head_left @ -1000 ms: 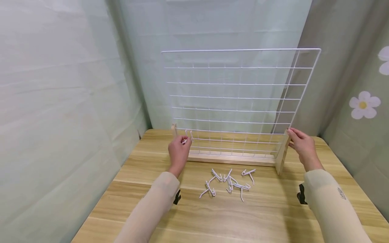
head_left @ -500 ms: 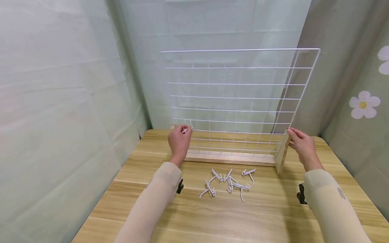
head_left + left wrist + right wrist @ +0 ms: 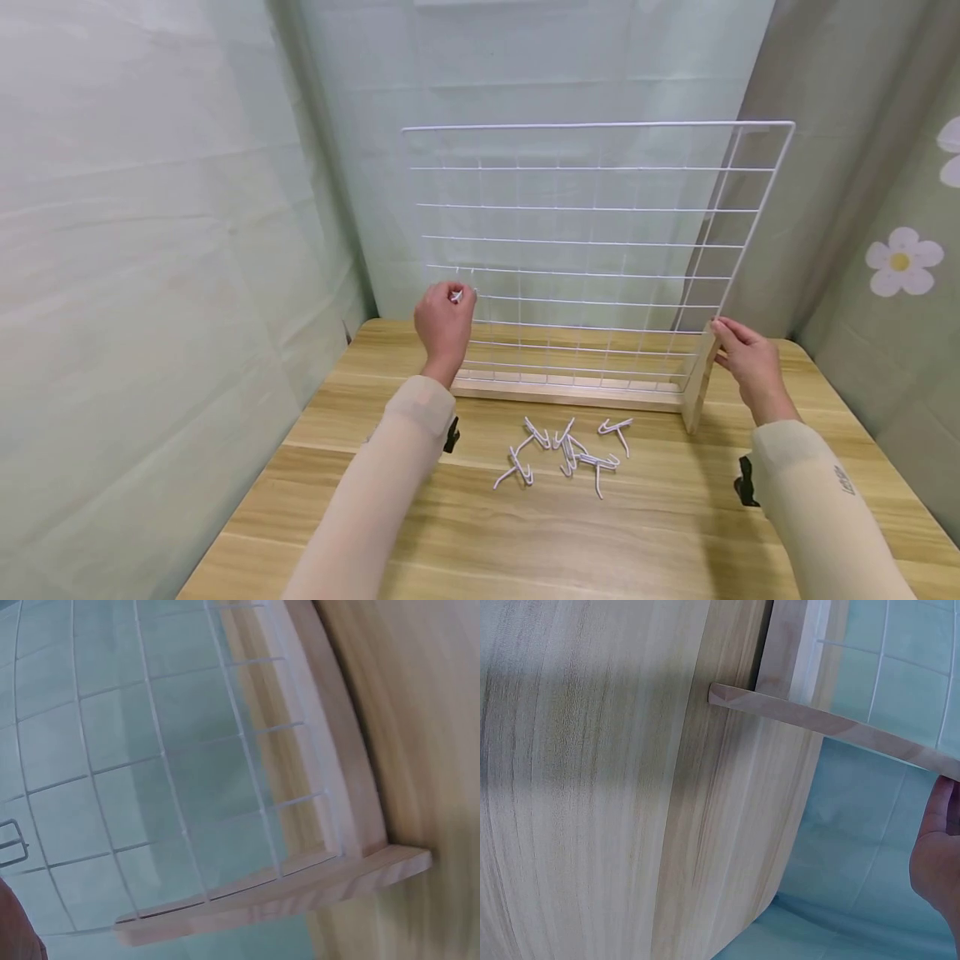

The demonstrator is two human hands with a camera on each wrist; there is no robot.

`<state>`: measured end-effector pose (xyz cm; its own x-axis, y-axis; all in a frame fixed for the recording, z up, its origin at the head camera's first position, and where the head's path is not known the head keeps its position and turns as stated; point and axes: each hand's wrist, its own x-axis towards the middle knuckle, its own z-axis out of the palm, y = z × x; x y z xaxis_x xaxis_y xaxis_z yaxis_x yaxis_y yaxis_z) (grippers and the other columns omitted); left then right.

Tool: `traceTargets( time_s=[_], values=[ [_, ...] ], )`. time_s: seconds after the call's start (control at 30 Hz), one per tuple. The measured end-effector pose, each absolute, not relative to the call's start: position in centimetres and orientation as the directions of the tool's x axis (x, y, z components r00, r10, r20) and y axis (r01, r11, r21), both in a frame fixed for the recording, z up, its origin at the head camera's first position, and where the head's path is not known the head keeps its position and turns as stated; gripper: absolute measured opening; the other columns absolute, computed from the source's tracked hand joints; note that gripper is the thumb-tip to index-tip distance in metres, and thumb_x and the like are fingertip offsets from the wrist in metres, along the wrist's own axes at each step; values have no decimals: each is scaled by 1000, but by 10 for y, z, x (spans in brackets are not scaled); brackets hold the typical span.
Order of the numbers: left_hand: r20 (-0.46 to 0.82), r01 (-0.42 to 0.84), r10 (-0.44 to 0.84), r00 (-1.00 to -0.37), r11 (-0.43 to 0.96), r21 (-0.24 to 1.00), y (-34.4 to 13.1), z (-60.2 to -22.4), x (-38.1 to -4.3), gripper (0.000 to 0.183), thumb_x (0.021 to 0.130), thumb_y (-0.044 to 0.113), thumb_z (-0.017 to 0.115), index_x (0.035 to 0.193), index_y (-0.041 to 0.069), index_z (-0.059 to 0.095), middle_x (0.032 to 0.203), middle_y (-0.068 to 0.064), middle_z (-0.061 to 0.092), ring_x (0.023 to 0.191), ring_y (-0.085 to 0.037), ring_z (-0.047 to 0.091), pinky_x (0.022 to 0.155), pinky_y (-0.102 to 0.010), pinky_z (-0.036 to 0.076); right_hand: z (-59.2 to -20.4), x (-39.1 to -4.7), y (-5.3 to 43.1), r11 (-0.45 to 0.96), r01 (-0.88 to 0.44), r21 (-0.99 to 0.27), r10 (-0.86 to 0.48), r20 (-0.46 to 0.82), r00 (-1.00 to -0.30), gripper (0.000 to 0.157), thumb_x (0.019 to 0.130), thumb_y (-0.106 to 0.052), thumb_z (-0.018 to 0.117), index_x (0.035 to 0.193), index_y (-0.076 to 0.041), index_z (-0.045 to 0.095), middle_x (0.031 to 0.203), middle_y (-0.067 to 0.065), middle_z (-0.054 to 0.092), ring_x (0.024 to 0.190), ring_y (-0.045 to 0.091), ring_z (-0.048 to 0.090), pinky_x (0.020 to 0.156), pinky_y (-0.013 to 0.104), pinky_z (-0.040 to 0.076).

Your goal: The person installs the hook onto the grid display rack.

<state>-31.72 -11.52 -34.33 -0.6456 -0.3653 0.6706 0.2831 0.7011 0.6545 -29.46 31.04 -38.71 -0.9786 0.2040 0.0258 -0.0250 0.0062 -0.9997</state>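
Observation:
A white wire grid panel (image 3: 596, 244) stands upright in a pale wooden stand (image 3: 570, 392). My left hand (image 3: 444, 325) pinches a white wire hook (image 3: 10, 844) between thumb and fingers, at the left part of the grid. The hook's two prongs rise above my fingertips, close to a horizontal wire; the rest of it is mostly hidden by the hand. On the other side, my right hand (image 3: 752, 367) pinches the upper end of the stand's right wooden side piece (image 3: 699, 379), thumb in front and fingers behind.
Several loose white hooks (image 3: 567, 457) lie in a cluster on the wood-grain table (image 3: 570, 542), in front of the stand. Pale green curtains (image 3: 165, 292) hang to the left, behind and right. A dark camera (image 3: 747, 482) sits at the right sleeve.
My left hand has moved up along the grid with the hook, from the lower wires to a few rows higher. The right hand stays on the side piece.

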Motion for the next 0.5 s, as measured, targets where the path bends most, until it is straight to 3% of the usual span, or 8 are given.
traceTargets(
  time_s=[0.2,0.5],
  values=[
    [673,264,-351,-651,727,634,-115,-332,-322,16,90,16,63,84,3,71,80,-10,68,76,-26,63,71,-40,50,-387,-294,310,-9,-41,-999,205,38,-978,64,94,-38,66,144,-3,49,103,-17,59,105,7,55,71,11,51],
    [647,208,-337,-684,759,616,-114,-328,-324,18,91,18,62,86,4,72,83,-9,69,81,-27,65,83,-44,48,-389,-294,310,-41,-55,-998,199,46,-979,29,94,-36,67,119,-23,67,98,-19,60,103,7,55,71,11,51]
  ],
)
